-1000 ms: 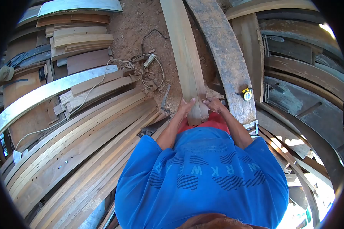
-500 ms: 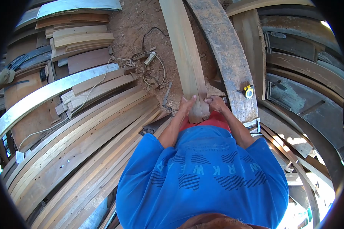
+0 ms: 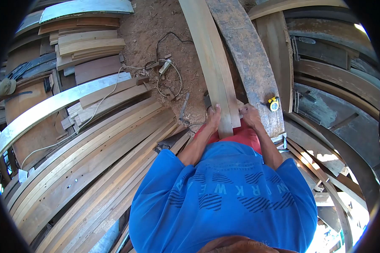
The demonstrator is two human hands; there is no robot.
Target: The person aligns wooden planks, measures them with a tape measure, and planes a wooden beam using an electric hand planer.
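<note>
A long pale wooden board runs away from my lap, its near end over my red shorts. Along its right side, a narrower strip ends a little short of the rest; I cannot tell if it is a separate piece. My left hand grips the left edge, thumb on top. Curled at the right edge is my right hand, its fingertips partly hidden. Just right of the board lies a thick worn plank. On that plank, beyond my right hand, sits a yellow and black tape measure.
Stacked timber fills the left side, with shorter boards behind. A power strip and cable lie on the dirt floor, near a metal square. More planks are piled at the right.
The board's near end has shifted right, closer to the worn plank, and the strip's offset end now shows. Both hands have moved right with it.
</note>
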